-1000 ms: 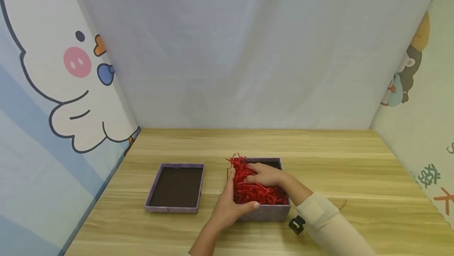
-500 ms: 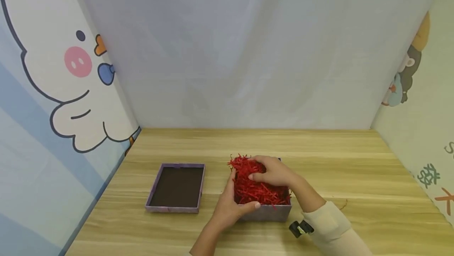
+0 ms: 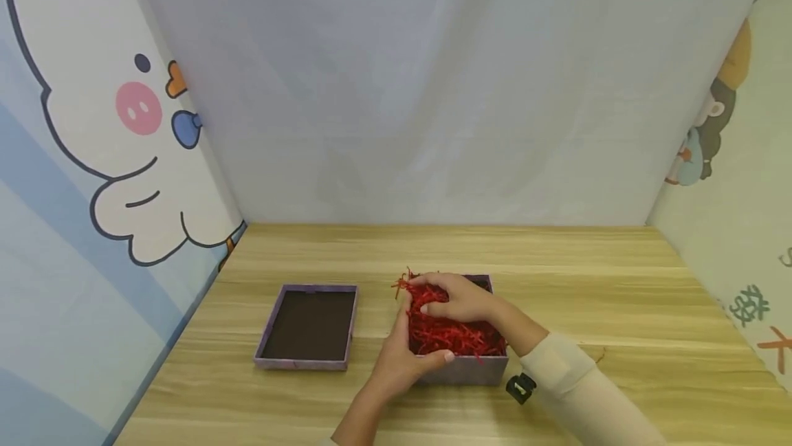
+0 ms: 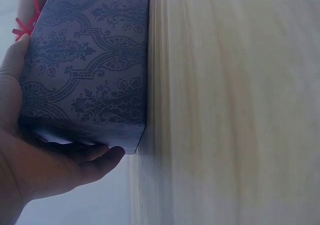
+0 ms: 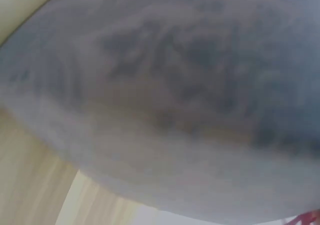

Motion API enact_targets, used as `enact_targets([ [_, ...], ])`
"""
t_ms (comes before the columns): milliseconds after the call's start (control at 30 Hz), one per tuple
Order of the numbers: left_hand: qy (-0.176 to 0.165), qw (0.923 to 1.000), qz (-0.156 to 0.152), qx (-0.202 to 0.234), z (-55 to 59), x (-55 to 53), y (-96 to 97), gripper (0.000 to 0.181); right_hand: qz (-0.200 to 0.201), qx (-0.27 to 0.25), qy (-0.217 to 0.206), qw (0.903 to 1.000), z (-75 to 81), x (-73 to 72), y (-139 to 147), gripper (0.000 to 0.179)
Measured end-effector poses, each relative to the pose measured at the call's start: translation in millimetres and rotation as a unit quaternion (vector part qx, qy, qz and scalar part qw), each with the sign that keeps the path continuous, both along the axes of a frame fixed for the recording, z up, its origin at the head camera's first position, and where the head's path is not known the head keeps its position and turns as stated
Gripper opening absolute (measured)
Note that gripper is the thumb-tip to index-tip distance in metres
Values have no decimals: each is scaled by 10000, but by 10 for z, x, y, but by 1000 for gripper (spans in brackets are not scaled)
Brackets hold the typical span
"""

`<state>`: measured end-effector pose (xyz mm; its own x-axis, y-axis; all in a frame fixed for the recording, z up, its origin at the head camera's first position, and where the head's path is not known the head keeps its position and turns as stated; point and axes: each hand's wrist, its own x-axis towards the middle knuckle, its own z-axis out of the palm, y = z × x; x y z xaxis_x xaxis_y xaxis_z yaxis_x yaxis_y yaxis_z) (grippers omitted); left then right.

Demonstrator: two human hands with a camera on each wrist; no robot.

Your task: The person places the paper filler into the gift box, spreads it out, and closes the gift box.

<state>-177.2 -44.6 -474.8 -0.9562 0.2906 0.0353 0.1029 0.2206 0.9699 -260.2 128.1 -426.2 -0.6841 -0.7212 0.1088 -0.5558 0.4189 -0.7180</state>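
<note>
A: Red shreds are packed into the box, and at its far left corner a few strands are poked out over the rim!

B: At the far right corner, a dark patch of the inside is left uncovered. How is the box placed?

A: Upright on the table, and in the left wrist view its patterned side is shown close up.

B: And the left hand?

A: Clasped on the box! The thumb is laid across the near rim, the fingers are set along the left wall.

B: The right hand?

A: Laid over the shreds, thumb spread wide of the fingers, with red strands seen in the gap.

B: Little is given by the right wrist view; it is badly blurred.

A: Further out, a pale cuff is worn on the right arm, a black gadget is seen just beside it, and a loose strand is dropped past it on the table.

B: To the left, apart from the box, the lid is laid flat, dark inside turned up.

A: Behind, a pale curtain is hung, and on the left wall a white cartoon bird is printed!
</note>
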Motion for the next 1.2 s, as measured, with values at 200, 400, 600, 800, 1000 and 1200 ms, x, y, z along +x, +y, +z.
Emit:
enact_targets([
  [200,9,10000,18,-84,-8,-11,-17,112,1,866,-236,9960,-105,-94,-3,47],
  [400,66,9995,64,-286,-13,-5,-13,113,27,1490,-530,9874,-161,-145,-88,50],
  [600,113,9997,29,-220,5,-7,0,113,-63,1286,-314,9912,-136,-159,-82,46],
  [800,110,9999,5,-120,7,-18,-1,113,-246,669,96,9974,-7,-96,22,39],
  [1000,146,9999,-50,58,-19,-41,-5,112,-650,430,445,9960,189,12,85,37],
  [1200,203,9996,-59,170,-18,-46,8,112,-692,-305,379,9964,209,-8,54,34],
])
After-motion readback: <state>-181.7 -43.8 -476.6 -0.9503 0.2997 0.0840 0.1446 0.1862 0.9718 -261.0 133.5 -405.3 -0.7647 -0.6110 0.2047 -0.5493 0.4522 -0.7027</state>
